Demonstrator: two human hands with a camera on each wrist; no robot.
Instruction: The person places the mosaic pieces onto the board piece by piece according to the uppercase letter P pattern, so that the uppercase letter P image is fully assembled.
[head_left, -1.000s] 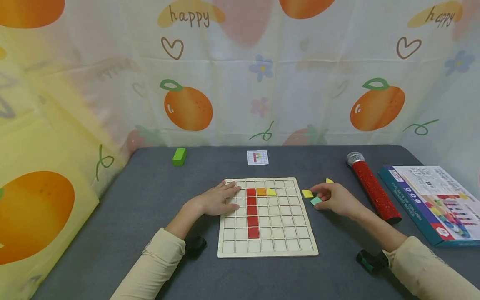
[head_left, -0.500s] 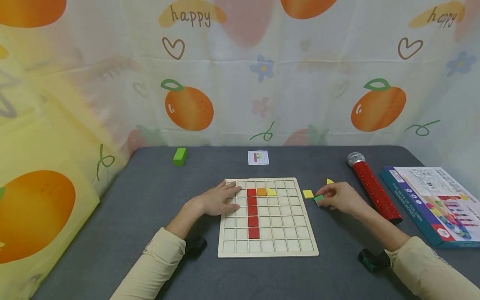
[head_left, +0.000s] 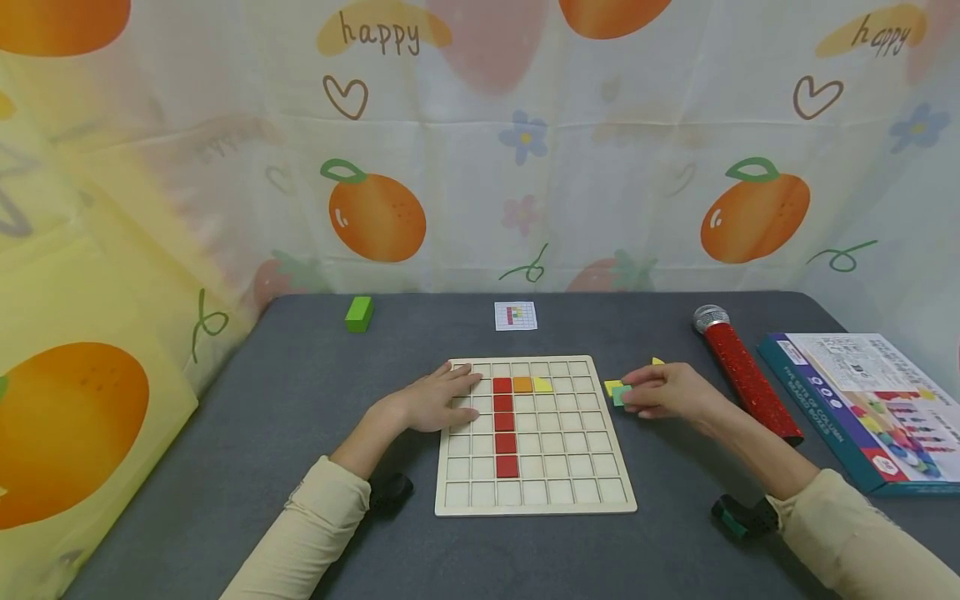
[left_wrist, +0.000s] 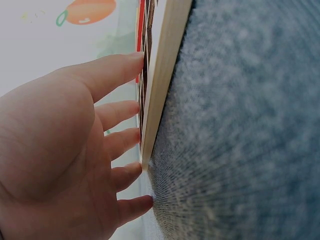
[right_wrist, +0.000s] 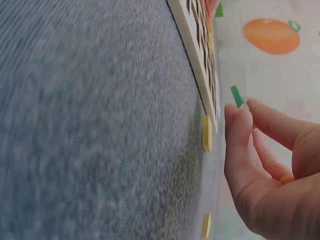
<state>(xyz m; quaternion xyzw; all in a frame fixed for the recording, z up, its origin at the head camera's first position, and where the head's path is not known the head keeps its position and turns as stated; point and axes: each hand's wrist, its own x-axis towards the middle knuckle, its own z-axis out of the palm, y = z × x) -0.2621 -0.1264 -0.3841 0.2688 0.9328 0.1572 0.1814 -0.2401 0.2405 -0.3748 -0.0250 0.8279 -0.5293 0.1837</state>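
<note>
A pale wooden grid board (head_left: pixel 536 495) lies on the dark grey table; in it a column of red tiles (head_left: pixel 505 422) meets an orange tile (head_left: pixel 522 384) and a yellow tile (head_left: pixel 542 384) along one row. Fingers spread, my left hand (head_left: pixel 429 402) rests on the board's left edge, its fingertips on the wood in the left wrist view. To the right of the board, my right hand (head_left: pixel 671 392) pinches a green tile (right_wrist: pixel 236 95) between thumb and fingers, raised off the table. Below it lies a loose yellow tile (right_wrist: pixel 207 133), partly hidden in the head view.
Another yellow piece (head_left: pixel 657 362) shows behind the right hand. A small printed grid card (head_left: pixel 515 316) and a green block (head_left: pixel 359 314) are at the back. To the right lie a red microphone (head_left: pixel 750 379) and a boxed set (head_left: pixel 873 408).
My right hand has shifted the green tile slightly left and tilted it, so it now overlaps the loose yellow tile in the head view. The left hand has stayed in place.
</note>
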